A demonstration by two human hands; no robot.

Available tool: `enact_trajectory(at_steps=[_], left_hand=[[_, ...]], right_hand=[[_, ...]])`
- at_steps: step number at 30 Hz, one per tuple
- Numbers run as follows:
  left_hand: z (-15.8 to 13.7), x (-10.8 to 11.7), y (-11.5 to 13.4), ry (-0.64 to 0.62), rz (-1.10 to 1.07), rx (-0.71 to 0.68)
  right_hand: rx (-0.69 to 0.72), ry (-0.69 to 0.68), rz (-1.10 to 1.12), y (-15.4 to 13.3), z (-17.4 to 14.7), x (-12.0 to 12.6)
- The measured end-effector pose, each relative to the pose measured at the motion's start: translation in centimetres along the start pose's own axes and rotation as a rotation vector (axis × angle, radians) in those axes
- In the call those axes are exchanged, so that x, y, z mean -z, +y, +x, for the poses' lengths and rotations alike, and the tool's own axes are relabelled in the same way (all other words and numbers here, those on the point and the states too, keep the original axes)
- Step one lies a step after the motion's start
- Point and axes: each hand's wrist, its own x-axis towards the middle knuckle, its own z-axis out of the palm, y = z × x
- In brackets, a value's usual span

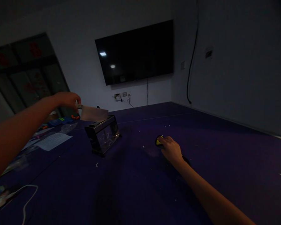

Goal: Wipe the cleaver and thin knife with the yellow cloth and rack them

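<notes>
My left hand (pixel 71 100) is closed around the handle end of a cleaver (pixel 94 113) with a broad, pale blade. The blade lies nearly level, just over the top of a black-framed knife holder (pixel 102 125) with see-through sides. Whether blade and holder touch, I cannot tell. Further right, my right hand (pixel 171 149) is closed on a yellow-and-black object (pixel 158 141) at the surface of the dark purple table (pixel 135 181). A black part of it shows behind my wrist; the hand hides the rest, and its kind is unclear.
Paper sheets (pixel 53 141) and clear plastic bags lie along the left side. A white cable (pixel 29 200) curls at the lower left. Small white scraps (pixel 96 164) dot the table. A large television (pixel 138 53) hangs on the back wall; a black cable (pixel 193 62) hangs right of it.
</notes>
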Motion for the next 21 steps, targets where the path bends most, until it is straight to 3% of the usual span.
enact_trajectory(at_steps=[7,11,17,21], left_hand=[[3.6,0.1,0.8,0.306,0.254,-0.264],[5.9,0.0,1.9,0.414,0.430,-0.407],[8.9,-0.1,4.1,0.465,0.436,-0.551],[10.2,-1.7,5.9,0.433,0.414,-0.601]], right_hand=[[0.003,-0.034,0.025,0.0,0.0,0.2],[-0.010,-0.040,0.020,-0.2,0.0,0.2],[-0.009,-0.061,0.025,-0.2,0.1,0.0],[0.001,-0.088,0.020,-0.1,0.2,0.1]])
